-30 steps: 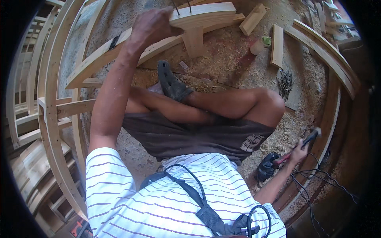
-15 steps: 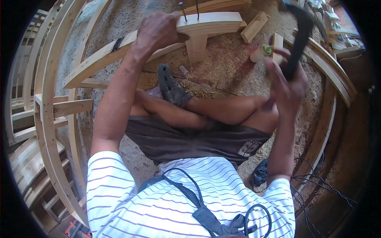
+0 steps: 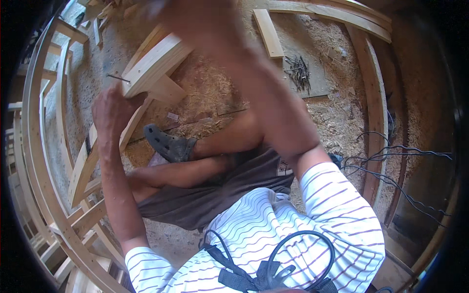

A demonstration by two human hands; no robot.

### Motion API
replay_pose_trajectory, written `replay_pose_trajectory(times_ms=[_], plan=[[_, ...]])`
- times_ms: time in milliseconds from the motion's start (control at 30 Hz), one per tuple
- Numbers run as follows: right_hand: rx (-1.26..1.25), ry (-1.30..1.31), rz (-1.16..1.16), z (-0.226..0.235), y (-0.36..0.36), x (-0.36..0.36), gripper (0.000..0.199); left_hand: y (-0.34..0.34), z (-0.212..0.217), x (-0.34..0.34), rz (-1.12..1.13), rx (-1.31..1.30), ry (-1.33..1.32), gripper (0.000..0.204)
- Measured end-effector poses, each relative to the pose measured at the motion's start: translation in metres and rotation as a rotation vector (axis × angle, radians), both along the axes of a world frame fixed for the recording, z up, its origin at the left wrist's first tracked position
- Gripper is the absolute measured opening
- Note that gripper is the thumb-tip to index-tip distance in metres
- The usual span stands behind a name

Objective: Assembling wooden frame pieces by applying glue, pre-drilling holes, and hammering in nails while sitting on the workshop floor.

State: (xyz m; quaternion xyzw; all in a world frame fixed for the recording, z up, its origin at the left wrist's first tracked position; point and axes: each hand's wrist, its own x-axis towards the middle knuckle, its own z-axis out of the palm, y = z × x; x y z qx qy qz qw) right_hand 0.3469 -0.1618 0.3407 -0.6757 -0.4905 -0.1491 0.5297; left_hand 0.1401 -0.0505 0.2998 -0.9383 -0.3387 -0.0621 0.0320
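Observation:
My left hand (image 3: 113,110) is wrapped around a curved pale wooden beam (image 3: 159,58) near its middle. One nail (image 3: 117,77) stands partly out of the beam, just above my fingers. A short wooden crosspiece (image 3: 166,90) meets the beam's inner side. At the top edge my raised right hand (image 3: 198,22) is badly blurred and partly cut off. Its fingers are not readable, and no hammer can be made out. My right forearm (image 3: 273,93) reaches up across the middle of the view, hiding some of the floor.
A tall slatted wooden frame (image 3: 36,141) curves along the left. A loose board (image 3: 268,33) lies near a pile of nails (image 3: 299,73). Black cables (image 3: 391,163) cross the right side. Wood shavings (image 3: 210,93) litter the floor around my shoe (image 3: 168,144).
My right hand, which held a hammer at the right, has swung up and left to the top edge. The view has turned. Two nails stood out of the beam; one protrudes visibly now.

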Motion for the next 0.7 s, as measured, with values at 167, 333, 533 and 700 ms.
replay_pose_trajectory(times_ms=[167, 333, 533, 700], plan=[[-0.439, -0.32, -0.328, -0.039, -0.14, 0.147, 0.036, 0.003, -0.002, -0.002, 0.015, -0.026, -0.005, 0.056], [-0.684, 0.516, -0.33, -0.158, -0.214, 0.236, 0.022, 0.006, -0.006, 0.0, 0.024, 0.013, -0.018, 0.051], [-0.667, 0.48, -0.459, -0.228, -0.255, 0.268, 0.035, 0.011, -0.009, 0.001, 0.011, -0.071, -0.03, 0.054], [-0.762, 0.354, -1.053, -0.277, -0.31, 0.251, 0.034, 0.013, -0.013, 0.0, 0.075, -0.121, -0.04, 0.056]])
